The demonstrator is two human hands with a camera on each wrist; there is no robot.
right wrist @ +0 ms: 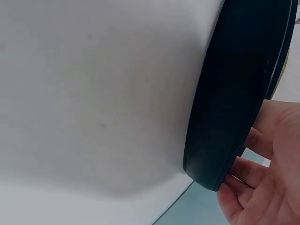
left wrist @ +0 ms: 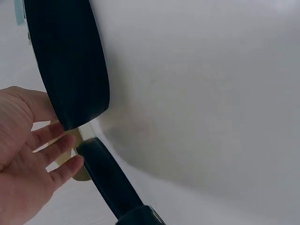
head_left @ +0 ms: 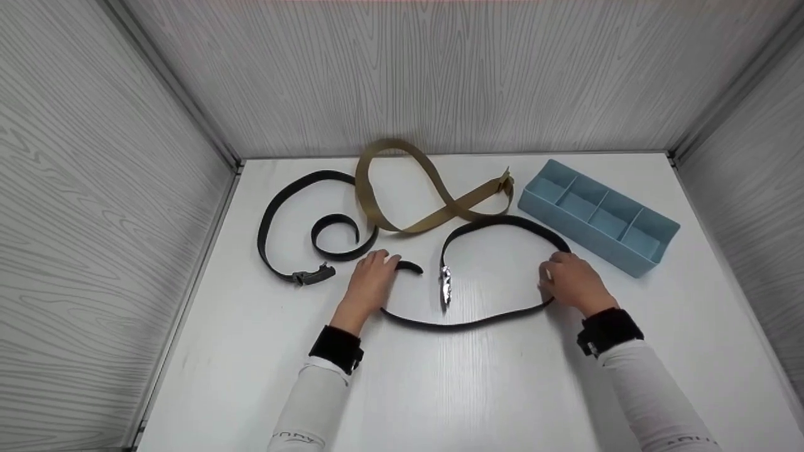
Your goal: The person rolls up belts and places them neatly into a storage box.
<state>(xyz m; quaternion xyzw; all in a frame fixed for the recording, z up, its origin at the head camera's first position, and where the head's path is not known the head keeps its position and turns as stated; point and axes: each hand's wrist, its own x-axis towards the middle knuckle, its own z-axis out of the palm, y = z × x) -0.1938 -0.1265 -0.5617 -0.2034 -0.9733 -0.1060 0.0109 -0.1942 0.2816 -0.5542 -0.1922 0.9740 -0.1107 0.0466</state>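
Observation:
A black belt [head_left: 452, 328] with a shiny silver buckle [head_left: 445, 287] is spread in a wide loop on the white table, much of it on edge. My left hand [head_left: 370, 282] holds its left bend, and the belt's tip [head_left: 410, 267] sticks out to the right of the fingers. In the left wrist view the strap [left wrist: 70, 61] partly hides the thumb side. At the loop's right bend, my right hand [head_left: 575, 282] grips the strap; the right wrist view shows its fingers [right wrist: 253, 171] bent against the strap [right wrist: 229, 117]. The buckle lies between the hands.
Another black belt [head_left: 267, 220] with a dark buckle [head_left: 314, 275] curls at the left. A tan webbing belt [head_left: 370, 194] lies looped behind, overlapping that belt. A blue divided tray [head_left: 578, 229] stands at the back right. Grey wood-grain panels [head_left: 440, 81] wall the table's back and sides.

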